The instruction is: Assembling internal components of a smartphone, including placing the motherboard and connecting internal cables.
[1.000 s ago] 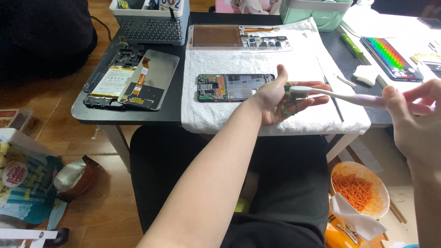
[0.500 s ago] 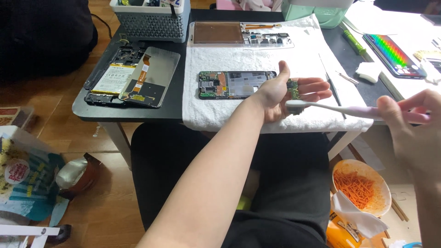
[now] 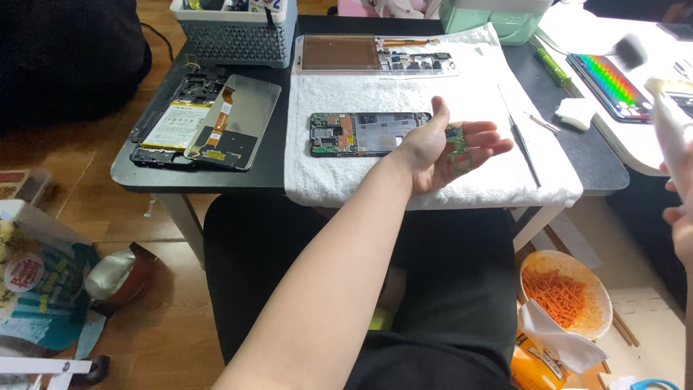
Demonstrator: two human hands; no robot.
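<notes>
Opened phone (image 3: 368,133) laid on white towel (image 3: 404,180), just left of left hand (image 3: 440,148). Left hand held palm up, fingers loosely spread, small green circuit board (image 3: 456,143) rested on palm. Right hand (image 3: 682,217) seen at right edge, well apart, closed around white brush handle (image 3: 668,123), blurred.

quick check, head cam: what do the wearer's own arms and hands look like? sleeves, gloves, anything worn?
Both hands are bare, with no gloves. The left hand has a long bare forearm running in from the bottom edge: no sleeve, watch, bracelet or ring shows. The right hand is cut off by the right frame edge and motion-blurred; what shows of its wrist is bare, and whether it wears rings cannot be told.
</notes>
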